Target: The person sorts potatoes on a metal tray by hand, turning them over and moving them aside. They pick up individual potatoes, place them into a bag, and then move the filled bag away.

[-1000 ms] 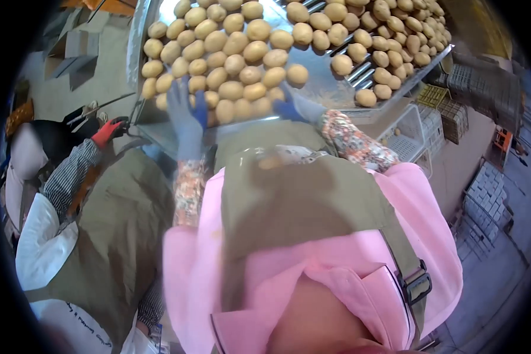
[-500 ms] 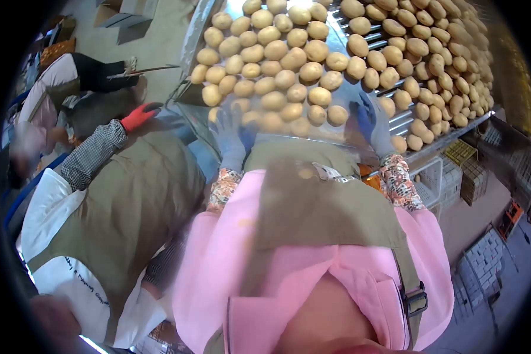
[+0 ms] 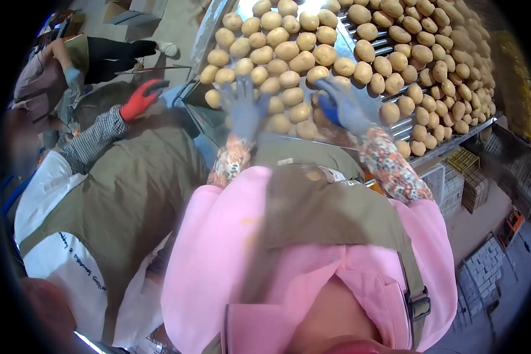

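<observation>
My left hand [image 3: 243, 112], in a grey-blue glove, lies with its fingers spread over the near left part of the potatoes [image 3: 286, 51]. Some potatoes under and beside it are covered or blurred. Gloved in grey with a blue palm side, my right hand [image 3: 347, 108] reaches in from the right, fingers stretched out and apart over the potatoes near its tips. Neither hand has a potato gripped in it. The potatoes rest in one layer on a shiny metal table [image 3: 369, 109], whose near edge is in front of my apron [image 3: 330, 203].
To the right, many more potatoes [image 3: 422, 53] lie on metal rollers [image 3: 383, 44]. Plastic crates [image 3: 448, 186] stand below that side. On my left a co-worker's red-gloved hand [image 3: 140, 101] is close to the table. Another person [image 3: 59, 65] is farther left, near a cardboard box [image 3: 135, 10].
My right hand has moved left from the rollers' edge onto the potatoes. My left hand has shifted slightly right and farther in. The person at far left has changed posture.
</observation>
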### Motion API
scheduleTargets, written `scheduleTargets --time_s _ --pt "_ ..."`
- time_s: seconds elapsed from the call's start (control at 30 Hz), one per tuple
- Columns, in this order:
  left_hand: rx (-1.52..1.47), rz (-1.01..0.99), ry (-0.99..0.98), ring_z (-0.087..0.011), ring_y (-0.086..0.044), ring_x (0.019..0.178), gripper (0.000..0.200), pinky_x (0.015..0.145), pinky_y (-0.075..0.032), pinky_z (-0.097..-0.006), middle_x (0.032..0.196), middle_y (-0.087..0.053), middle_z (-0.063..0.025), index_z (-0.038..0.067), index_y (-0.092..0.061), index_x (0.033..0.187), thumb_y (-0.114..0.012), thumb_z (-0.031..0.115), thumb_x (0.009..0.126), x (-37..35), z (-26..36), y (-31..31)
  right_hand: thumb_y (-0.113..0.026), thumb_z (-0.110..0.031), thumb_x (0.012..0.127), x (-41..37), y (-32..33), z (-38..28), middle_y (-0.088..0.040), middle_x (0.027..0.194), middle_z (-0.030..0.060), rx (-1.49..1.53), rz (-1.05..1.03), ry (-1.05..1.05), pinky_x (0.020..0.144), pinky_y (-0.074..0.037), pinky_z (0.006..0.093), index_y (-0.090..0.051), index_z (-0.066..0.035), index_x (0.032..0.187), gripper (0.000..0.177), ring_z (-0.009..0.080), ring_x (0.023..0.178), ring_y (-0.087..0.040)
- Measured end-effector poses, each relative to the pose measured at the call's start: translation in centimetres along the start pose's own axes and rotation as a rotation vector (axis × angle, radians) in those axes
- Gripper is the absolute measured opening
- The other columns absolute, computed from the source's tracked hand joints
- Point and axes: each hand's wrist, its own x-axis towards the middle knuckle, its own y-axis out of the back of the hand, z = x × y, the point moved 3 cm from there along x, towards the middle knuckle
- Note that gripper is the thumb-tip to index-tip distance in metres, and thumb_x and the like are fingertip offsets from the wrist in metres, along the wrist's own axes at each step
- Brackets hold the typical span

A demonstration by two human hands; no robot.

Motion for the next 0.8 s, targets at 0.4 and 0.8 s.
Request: scheduleTargets --time_s 0.4,0.8 --pt "0.268 0.038 0.094 -0.0412 -0.022 0.139 0.073 0.113 -0.020 -0.0520 0.153 -0.025 -0.0189 0.007 -0.028 0.147 -0.049 0.048 0.090 -7.8 -6.1 1.0 -0.053 -0.022 0.091 -4.3 -4.2 -1.3 -0.048 0.138 0.0146 0.082 -0.213 -0.042 0.110 -0.028 0.0462 -0.052 -0.021 0.134 0.044 0.0406 0.131 -0.038" --pt "0.021 -0.171 -0.073 -0.0476 -0.020 0.138 0.074 0.111 -0.013 -0.0600 0.151 -0.029 -0.0186 0.013 -0.032 0.148 -0.047 0.055 0.089 -6.0 -2.9 -2.6 -0.058 -0.022 0.090 -8.0 -0.6 3.6 -0.055 0.130 0.0172 -0.067 0.149 -0.184 0.100 -0.042 0.0404 -0.052 -0.009 0.132 0.044 0.0338 0.122 -0.052"
